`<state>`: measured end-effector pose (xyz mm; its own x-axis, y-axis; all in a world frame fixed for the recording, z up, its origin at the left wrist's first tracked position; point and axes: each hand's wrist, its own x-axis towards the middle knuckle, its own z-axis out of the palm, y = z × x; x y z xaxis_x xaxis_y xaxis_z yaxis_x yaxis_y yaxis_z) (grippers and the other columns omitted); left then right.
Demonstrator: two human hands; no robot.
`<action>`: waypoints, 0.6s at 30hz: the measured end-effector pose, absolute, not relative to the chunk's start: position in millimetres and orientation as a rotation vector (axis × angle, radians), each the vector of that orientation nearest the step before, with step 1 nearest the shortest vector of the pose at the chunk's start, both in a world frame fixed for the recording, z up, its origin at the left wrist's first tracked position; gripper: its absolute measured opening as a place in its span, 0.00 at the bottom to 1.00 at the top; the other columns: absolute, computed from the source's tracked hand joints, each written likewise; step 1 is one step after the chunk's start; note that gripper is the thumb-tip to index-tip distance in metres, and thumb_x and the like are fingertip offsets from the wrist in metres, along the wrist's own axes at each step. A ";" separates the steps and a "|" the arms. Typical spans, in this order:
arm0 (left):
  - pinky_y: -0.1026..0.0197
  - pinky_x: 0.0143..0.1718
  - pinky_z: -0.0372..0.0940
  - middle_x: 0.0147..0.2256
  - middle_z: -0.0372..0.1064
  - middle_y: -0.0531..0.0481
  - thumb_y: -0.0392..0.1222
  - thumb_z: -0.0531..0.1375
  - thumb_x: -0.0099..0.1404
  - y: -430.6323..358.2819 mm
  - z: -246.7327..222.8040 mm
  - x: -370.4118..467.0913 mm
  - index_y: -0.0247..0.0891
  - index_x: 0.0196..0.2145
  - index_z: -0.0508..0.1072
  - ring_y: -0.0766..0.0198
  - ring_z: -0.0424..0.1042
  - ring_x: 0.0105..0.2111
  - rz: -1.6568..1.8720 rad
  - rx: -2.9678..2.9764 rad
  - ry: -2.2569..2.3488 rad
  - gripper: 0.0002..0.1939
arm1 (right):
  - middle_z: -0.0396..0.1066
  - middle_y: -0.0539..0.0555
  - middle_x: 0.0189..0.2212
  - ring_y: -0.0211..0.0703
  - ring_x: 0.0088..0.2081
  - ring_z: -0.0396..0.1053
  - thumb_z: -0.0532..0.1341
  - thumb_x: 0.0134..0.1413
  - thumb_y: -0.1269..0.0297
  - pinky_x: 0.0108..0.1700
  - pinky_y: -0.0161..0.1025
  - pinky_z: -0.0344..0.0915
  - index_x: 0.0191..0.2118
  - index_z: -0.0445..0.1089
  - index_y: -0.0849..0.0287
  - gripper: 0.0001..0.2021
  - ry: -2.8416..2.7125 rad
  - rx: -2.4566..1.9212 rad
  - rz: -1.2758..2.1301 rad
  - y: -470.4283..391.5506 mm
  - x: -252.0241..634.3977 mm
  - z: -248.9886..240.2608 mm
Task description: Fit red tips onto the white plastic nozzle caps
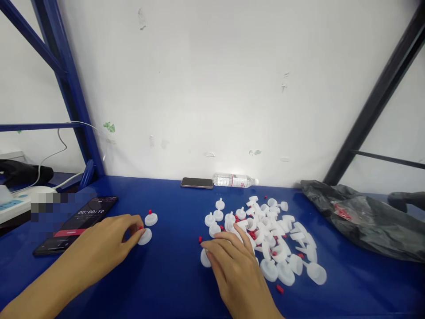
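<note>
My left hand (111,237) is closed in a pinch on the small red tip of a white spouted cap (145,237), at the left of the blue table. Just behind it stands another white cap (151,219), upright, with a red tip on its spout. My right hand (234,261) reaches over the near left side of a pile of white spouted caps (265,230). Its thumb and forefinger come together at the top of one white spouted cap (205,258), partly hidden by the fingers. A loose red tip (200,239) lies just beyond those fingertips.
A phone showing a timer (84,217) lies left, partly behind my left forearm. At the wall are a second phone (197,183) and a plastic bottle (234,180) on its side. A dark plastic bag (365,226) lies right. Blue frame posts (71,84) rise at the left.
</note>
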<state>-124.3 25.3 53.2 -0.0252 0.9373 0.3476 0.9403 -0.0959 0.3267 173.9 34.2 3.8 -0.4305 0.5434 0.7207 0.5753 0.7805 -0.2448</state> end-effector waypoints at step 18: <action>0.63 0.29 0.68 0.51 0.72 0.45 0.36 0.46 0.75 29.4 11.3 -20.7 0.50 0.64 0.69 0.60 0.78 0.39 -0.474 -2.576 -1.716 0.26 | 0.80 0.54 0.45 0.49 0.48 0.77 0.68 0.60 0.72 0.73 0.62 0.49 0.57 0.70 0.56 0.20 -2.086 -0.816 -0.040 26.4 180.1 4.4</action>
<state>-20.7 29.4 11.3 0.3538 0.9000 0.2547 0.9032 -0.3995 0.1571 180.1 26.4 4.4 -0.4054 0.5355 0.7409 0.5636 0.7845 -0.2587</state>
